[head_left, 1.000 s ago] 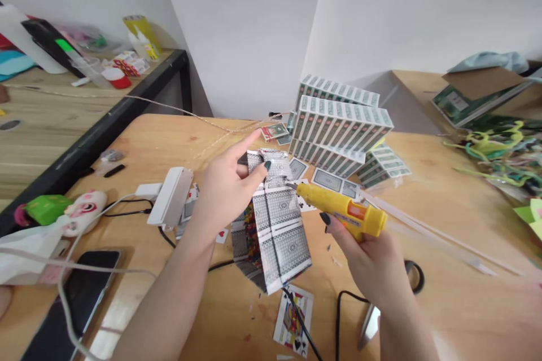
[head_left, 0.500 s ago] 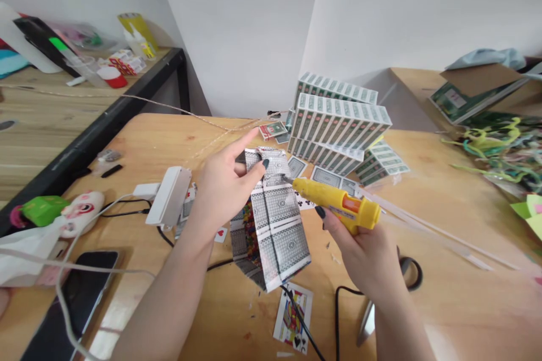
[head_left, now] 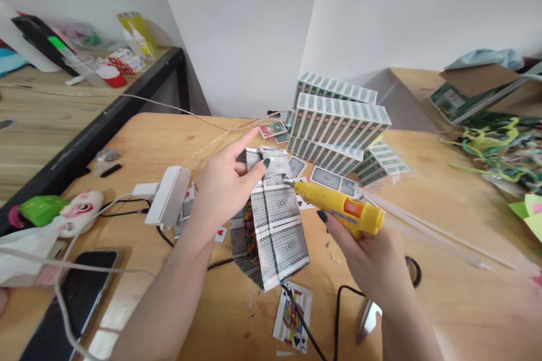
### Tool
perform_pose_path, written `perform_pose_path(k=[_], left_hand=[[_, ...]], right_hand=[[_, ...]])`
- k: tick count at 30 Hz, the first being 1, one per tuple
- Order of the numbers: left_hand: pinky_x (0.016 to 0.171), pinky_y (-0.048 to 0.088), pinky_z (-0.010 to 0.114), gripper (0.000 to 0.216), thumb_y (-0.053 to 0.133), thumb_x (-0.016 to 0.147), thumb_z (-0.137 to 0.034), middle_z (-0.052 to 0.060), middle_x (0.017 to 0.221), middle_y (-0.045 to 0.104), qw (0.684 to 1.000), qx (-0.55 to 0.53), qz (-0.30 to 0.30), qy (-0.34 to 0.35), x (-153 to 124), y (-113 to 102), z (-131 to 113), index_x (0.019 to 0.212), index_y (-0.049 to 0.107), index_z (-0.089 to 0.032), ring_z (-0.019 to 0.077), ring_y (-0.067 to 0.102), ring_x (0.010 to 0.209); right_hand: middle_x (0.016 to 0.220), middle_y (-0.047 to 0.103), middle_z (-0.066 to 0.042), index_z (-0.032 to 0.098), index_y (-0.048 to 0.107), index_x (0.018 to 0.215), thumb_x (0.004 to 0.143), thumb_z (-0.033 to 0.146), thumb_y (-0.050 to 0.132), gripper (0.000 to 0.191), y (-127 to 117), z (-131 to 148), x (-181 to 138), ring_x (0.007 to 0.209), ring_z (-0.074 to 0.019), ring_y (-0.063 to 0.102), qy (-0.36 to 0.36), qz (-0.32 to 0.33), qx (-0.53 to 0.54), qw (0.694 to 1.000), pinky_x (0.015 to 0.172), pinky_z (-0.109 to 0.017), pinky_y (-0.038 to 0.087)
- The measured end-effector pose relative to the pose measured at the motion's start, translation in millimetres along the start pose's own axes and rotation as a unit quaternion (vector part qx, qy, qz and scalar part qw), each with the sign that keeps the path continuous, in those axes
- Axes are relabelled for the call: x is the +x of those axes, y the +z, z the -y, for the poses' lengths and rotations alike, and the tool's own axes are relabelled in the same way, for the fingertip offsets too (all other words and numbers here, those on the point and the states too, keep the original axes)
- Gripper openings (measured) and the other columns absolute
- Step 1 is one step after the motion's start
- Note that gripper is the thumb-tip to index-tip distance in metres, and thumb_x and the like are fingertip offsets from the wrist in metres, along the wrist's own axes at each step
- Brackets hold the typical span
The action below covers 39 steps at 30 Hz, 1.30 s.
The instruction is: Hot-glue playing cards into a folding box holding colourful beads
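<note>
Red heart (head_left: 220,232) on playing card (head_left: 222,238)

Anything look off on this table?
Minor clutter only. A black cord runs across a face-up card at bottom centre, small scraps litter the table below the glue gun, and scissors lie partly hidden by the right forearm. No obvious spill.

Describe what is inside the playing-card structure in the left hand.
The playing-card structure shows multicoloured printed surfaces through its open side; its patterned panel and the left hand cover the rest of the interior.
</note>
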State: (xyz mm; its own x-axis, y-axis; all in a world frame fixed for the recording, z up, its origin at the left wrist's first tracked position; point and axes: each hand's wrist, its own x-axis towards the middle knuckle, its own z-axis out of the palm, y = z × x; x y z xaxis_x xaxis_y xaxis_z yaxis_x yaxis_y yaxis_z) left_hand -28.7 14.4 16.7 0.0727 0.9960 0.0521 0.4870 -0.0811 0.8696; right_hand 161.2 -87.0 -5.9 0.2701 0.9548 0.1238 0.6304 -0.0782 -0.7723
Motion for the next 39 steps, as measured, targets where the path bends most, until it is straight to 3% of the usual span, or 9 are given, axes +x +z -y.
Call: perform_pose_path(k=[5,10,17,21,24,29,32,35,39], left_hand=[[0.042,0.023,0.021,0.063,0.060,0.079,-0.025,-0.010,0.041,0.036,1.000,-0.006,0.001,0.006,0,0,1,0.140,0.046,-0.028,0.0077,0.025,0.040],[0.042,0.024,0.023,0.063,0.059,0.079,-0.026,-0.010,0.040,0.037,1.000,-0.007,0.007,0.001,0,-1,0,0.140,0.046,-0.026,0.0084,0.025,0.038],[0.043,0.022,0.023,0.062,0.061,0.080,-0.028,-0.009,0.042,0.038,1.000,-0.010,0.005,0.003,2,0,3,0.140,0.046,-0.027,0.0083,0.027,0.040],[0.043,0.023,0.023,0.062,0.061,0.080,-0.027,-0.010,0.041,0.035,1.000,-0.011,0.006,0.003,2,-1,2,0.140,0.046,-0.027,0.0081,0.024,0.040],[0.043,0.024,0.022,0.063,0.061,0.080,-0.027,-0.009,0.042,0.039,1.000,-0.016,0.009,0.000,3,-2,4,0.141,0.045,-0.028,0.0083,0.027,0.040],[0.044,0.028,0.023,0.063,0.062,0.079,-0.030,-0.006,0.045,0.051,0.999,-0.050,0.015,-0.003,3,-2,5,0.140,0.046,-0.026,0.0096,0.034,0.040],[0.044,0.030,0.024,0.062,0.063,0.079,-0.031,-0.005,0.048,0.056,0.999,-0.053,0.002,0.003,4,-3,5,0.139,0.048,-0.026,0.0103,0.037,0.041],[0.044,0.028,0.024,0.062,0.063,0.078,-0.029,-0.006,0.045,0.052,0.999,-0.038,-0.009,0.005,5,-5,6,0.138,0.048,-0.027,0.0100,0.037,0.040],[0.044,0.027,0.024,0.062,0.064,0.078,-0.029,-0.007,0.043,0.050,0.999,-0.032,-0.012,0.004,5,-6,7,0.138,0.049,-0.027,0.0096,0.036,0.039]], right_hand=[[0.068,0.066,-0.003,0.020,0.066,0.081,0.085,0.049,0.053,0.032,1,-4,1,0.064,-0.0190,0.062,-0.007,-0.025,-0.004,1.000,0.054,-0.026,0.047],[0.069,0.067,-0.003,0.020,0.065,0.081,0.085,0.046,0.055,0.028,1,-8,4,0.062,-0.0184,0.062,-0.010,0.014,0.016,1.000,0.057,-0.026,0.049],[0.071,0.068,-0.004,0.020,0.068,0.082,0.083,0.050,0.055,0.033,2,-12,4,0.067,-0.0200,0.063,0.031,-0.031,0.032,0.999,0.060,-0.028,0.049],[0.063,0.064,-0.003,0.019,0.068,0.080,0.084,0.052,0.055,0.036,3,-19,6,0.059,-0.0176,0.059,0.035,0.014,0.044,0.998,0.053,-0.027,0.045],[0.063,0.062,-0.003,0.018,0.067,0.079,0.084,0.053,0.055,0.037,3,-27,9,0.060,-0.0179,0.059,0.034,0.024,0.031,0.999,0.053,-0.027,0.045],[0.066,0.062,-0.002,0.018,0.064,0.091,0.082,0.053,0.055,0.037,2,-42,12,0.058,-0.0165,0.056,0.052,-0.023,0.010,0.998,0.054,-0.028,0.044],[0.063,0.059,0.000,0.017,0.061,0.087,0.085,0.049,0.051,0.033,2,-55,13,0.055,-0.0142,0.052,0.080,0.007,0.004,0.997,0.055,-0.028,0.043],[0.052,0.053,0.002,0.016,0.060,0.090,0.087,0.053,0.047,0.039,5,-70,15,0.051,-0.0146,0.051,0.122,0.055,0.106,0.985,0.054,-0.029,0.042],[0.057,0.055,0.003,0.018,0.055,0.107,0.086,0.061,0.046,0.049,7,-80,16,0.056,-0.0162,0.057,0.158,0.094,0.293,0.938,0.055,-0.030,0.046]])
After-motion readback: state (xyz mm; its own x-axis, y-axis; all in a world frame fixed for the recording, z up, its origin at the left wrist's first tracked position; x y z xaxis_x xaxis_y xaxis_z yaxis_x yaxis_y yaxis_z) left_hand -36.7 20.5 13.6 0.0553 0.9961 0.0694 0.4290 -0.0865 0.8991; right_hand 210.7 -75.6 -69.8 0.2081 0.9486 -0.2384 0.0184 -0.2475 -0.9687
